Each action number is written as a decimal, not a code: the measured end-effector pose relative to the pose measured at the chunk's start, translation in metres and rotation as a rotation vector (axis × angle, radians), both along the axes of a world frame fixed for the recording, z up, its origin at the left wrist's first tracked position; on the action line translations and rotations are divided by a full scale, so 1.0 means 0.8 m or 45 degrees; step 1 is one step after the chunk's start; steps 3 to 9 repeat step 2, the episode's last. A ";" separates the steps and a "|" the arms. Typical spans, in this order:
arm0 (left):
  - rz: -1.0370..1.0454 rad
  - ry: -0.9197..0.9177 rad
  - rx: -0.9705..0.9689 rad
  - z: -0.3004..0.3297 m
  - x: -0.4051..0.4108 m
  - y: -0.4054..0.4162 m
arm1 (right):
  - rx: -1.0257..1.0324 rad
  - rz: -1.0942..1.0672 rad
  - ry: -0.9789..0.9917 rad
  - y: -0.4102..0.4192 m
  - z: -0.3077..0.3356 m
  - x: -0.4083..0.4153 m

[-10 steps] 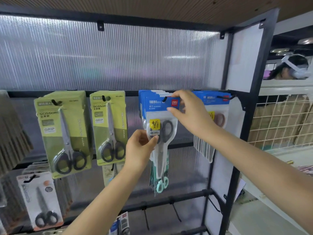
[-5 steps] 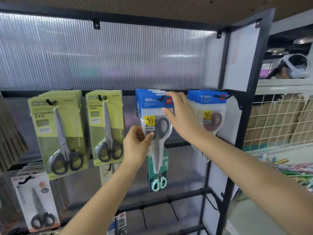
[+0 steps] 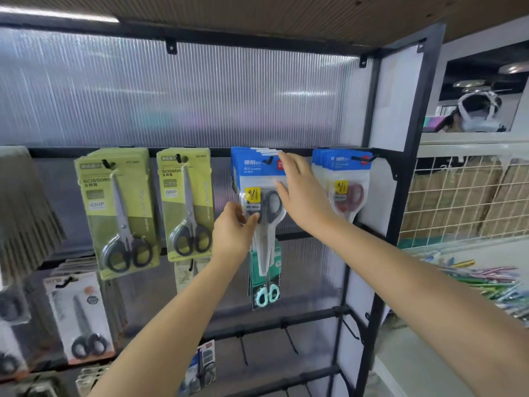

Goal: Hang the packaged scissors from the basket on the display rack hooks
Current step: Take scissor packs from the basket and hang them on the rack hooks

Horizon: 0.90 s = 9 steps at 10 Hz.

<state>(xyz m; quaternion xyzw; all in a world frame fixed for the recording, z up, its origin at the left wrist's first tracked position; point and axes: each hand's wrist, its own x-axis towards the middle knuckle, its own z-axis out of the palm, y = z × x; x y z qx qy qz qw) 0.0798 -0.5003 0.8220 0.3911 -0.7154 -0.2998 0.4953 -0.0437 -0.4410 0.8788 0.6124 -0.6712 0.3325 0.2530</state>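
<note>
A blue-topped pack of black-handled scissors (image 3: pixel 259 179) hangs at the front of a stack on a black hook (image 3: pixel 268 160) of the display rack's top rail (image 3: pixel 200 151). My left hand (image 3: pixel 233 232) pinches the pack's lower left edge beside the yellow sticker. My right hand (image 3: pixel 302 190) lies against the pack's right side with fingers straight, fingertips up near the blue header. The basket is out of view.
Green scissor packs (image 3: pixel 117 210) (image 3: pixel 186 202) hang to the left, and a second blue stack with red-handled scissors (image 3: pixel 343 181) to the right. Teal-handled scissors (image 3: pixel 266 293) hang below. Lower rails carry bare hooks (image 3: pixel 290 339). A wire-mesh shelf with pens (image 3: pixel 492 282) and another person stand at right.
My right hand has let go of the pack's header and straightened, sliding slightly down its right side. My left hand keeps its pinch. The pack now hangs on the hook.
</note>
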 end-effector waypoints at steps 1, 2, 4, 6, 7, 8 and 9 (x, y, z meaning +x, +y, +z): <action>0.029 -0.103 0.007 -0.002 0.009 0.007 | 0.076 -0.022 -0.062 0.014 -0.014 0.010; 0.053 -0.215 0.022 -0.015 0.022 0.024 | 0.178 -0.015 -0.084 0.035 -0.041 0.018; 0.053 -0.215 0.022 -0.015 0.022 0.024 | 0.178 -0.015 -0.084 0.035 -0.041 0.018; 0.053 -0.215 0.022 -0.015 0.022 0.024 | 0.178 -0.015 -0.084 0.035 -0.041 0.018; 0.053 -0.215 0.022 -0.015 0.022 0.024 | 0.178 -0.015 -0.084 0.035 -0.041 0.018; 0.053 -0.215 0.022 -0.015 0.022 0.024 | 0.178 -0.015 -0.084 0.035 -0.041 0.018; 0.053 -0.215 0.022 -0.015 0.022 0.024 | 0.178 -0.015 -0.084 0.035 -0.041 0.018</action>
